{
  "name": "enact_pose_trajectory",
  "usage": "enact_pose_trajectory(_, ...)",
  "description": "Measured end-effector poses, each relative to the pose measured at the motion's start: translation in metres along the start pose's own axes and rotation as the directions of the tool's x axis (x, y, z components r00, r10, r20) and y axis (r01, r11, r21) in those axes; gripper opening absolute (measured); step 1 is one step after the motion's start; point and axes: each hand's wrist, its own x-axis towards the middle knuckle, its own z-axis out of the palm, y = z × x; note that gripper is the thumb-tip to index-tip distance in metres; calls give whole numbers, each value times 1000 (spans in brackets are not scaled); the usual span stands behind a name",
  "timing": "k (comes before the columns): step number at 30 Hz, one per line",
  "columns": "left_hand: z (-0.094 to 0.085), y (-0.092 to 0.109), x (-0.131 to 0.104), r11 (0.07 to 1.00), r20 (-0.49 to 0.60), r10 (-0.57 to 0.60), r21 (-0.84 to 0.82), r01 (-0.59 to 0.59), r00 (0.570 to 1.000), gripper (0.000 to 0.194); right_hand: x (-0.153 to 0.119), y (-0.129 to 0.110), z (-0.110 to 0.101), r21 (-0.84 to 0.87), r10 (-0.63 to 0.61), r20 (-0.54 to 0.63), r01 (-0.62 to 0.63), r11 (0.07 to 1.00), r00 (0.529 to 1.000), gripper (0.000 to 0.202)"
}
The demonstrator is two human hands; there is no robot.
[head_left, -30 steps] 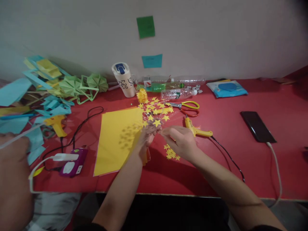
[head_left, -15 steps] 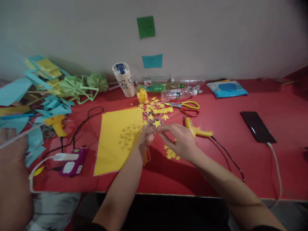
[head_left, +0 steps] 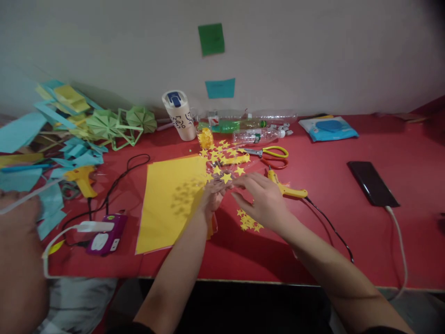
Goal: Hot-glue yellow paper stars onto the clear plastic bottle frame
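Note:
My left hand (head_left: 212, 195) is closed round the base of a clear plastic piece whose spread strips carry yellow stars (head_left: 226, 178). Beside its right edge is my right hand (head_left: 259, 195), fingers curved and thumb held apart, with nothing clearly seen between them. Loose yellow stars (head_left: 247, 221) lie on the red table (head_left: 243, 260) below my right hand. A stack of yellow paper (head_left: 163, 204) lies under and left of my left hand and bears the stars' shadow. Just beyond my right hand rests a yellow glue gun (head_left: 292, 191).
Scissors (head_left: 274, 152), plastic bottles (head_left: 257, 135) and a white tumbler (head_left: 181, 118) are behind. A phone (head_left: 372, 183) and wipes (head_left: 328, 128) are right. At left are paper shapes (head_left: 104, 124), another glue gun (head_left: 81, 180), a purple power adapter (head_left: 107, 235) and another person's arm (head_left: 21, 260).
My right hand has shifted slightly right, its fingertips a little farther from the starred piece. My left hand holds nearly the same place. The other person's hand at far left has moved slightly down.

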Motion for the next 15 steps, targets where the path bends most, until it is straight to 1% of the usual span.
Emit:
enact_pose_trajectory(3, 4, 1, 0, 1000, -20, -12, -8, 11, 1000, 15, 0, 3, 4, -51, -67, -3, 67, 996, 998, 16)
enact_pose_trajectory(5, 9, 4, -1, 1000, -11, -19, -18, 19, 1000, 15, 0, 4, 6, -70, -89, 1, 88, 994, 996, 20)
enact_pose_trajectory(8, 17, 12, -3, 999, 19, -15, -48, 16, 1000, 22, -1, 5, 8, -81, -111, 19, 112, 990, 994, 24)
enact_pose_trajectory(12, 21, 21, -8, 991, 57, -18, -133, 26, 998, 36, -1, 6, 9, -72, -153, 86, 160, 985, 984, 26)
enact_pose_trajectory(15, 23, 23, -9, 989, 63, -31, -141, 39, 998, 36, -1, 7, 8, -59, -152, 102, 159, 986, 983, 25)
